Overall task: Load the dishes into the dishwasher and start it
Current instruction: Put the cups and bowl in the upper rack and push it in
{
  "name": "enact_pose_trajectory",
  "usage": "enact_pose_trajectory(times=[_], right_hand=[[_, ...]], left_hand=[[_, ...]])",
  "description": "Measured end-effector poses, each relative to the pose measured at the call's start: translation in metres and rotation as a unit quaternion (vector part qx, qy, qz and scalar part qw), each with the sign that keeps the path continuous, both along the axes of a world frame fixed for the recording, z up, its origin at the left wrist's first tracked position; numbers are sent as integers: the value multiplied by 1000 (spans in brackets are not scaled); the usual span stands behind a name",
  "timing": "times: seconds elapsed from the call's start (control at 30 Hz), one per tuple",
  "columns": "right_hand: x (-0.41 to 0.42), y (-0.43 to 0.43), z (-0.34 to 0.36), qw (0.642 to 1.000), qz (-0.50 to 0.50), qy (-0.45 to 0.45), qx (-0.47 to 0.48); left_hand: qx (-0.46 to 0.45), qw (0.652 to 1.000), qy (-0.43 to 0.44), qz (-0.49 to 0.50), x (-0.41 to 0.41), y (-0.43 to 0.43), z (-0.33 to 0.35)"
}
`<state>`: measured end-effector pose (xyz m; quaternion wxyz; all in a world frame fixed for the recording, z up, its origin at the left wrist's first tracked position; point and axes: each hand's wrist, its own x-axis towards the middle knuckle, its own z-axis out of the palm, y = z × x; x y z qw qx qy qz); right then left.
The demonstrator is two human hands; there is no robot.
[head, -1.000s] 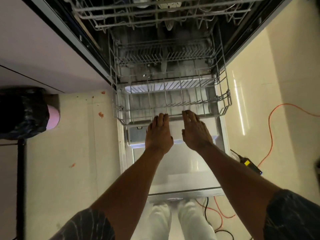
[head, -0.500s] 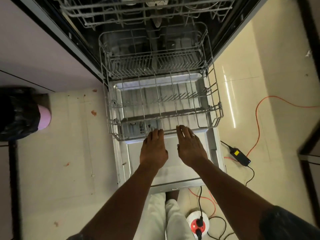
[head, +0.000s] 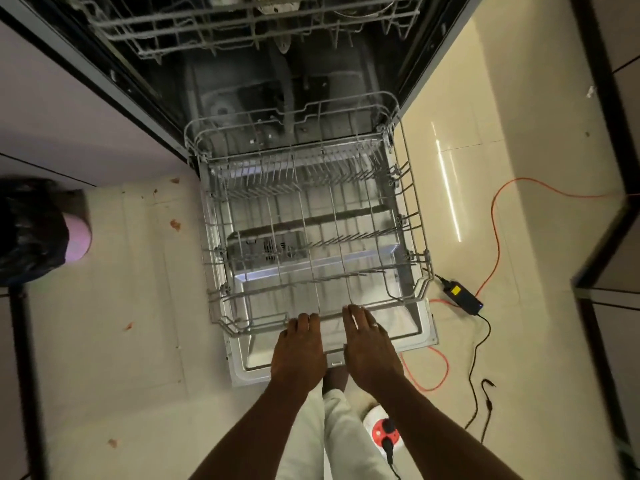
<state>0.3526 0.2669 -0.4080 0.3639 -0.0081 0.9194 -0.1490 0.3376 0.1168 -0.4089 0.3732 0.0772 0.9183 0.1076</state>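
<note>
Drawn further out than half a second ago, the lower rack (head: 388, 302) now sits over almost the whole of the open dishwasher door (head: 412, 327), and both hands have come back toward me with it.

Nearest on my feed are the person's pale trousers (head: 332, 441), and just to their right a white and red socket reel (head: 384, 433) with a black plug in it. Beyond that, the left hand (head: 299, 348) and the right hand (head: 372, 344) lie side by side, palms down, a little apart. On each the fingers are held together and close to straight, with the tips laid on the rack's front rail. Neither hand is wrapped round anything that I can see. A ring shows on the right hand.

Past the fingertips the rack's wire floor and rows of tines stretch away, with the door's shiny inner panel showing through them. The rack's back end reaches to the mouth of the dark tub (head: 242, 88). Above the tub, at the top edge of the view, the upper rack (head: 207, 29) is pulled partly out; something pale (head: 273, 3) rests in it, cut off by the frame, and I cannot tell what it is.

Right of the door a black adapter (head: 462, 296) with a yellow label lies on the tiled floor (head: 114, 306), beside a looping orange cable (head: 495, 216). Well to the left stands a bin (head: 31, 230) lined with a black bag.
</note>
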Motion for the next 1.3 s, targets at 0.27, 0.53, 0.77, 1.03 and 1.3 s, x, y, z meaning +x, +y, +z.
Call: enact_pose_trajectory(times=[0.27,0.53,0.77,1.03,1.3], right_hand=[[19,7,2,1000,0,-19,-15],[-4,8,30,999,38,33,-14],[-56,2,147,990,39,132,-36],[-76,-1,301,972,51,226,-40],[-87,-45,386,953,78,283,-75]], left_hand=[[9,1000,-21,7,19,4,2],[-7,999,4,-39,-6,-16,29],[18,992,125,17,-35,-52,147],[51,960,245,125,-31,-86,293],[36,920,332,204,-13,-123,380]])
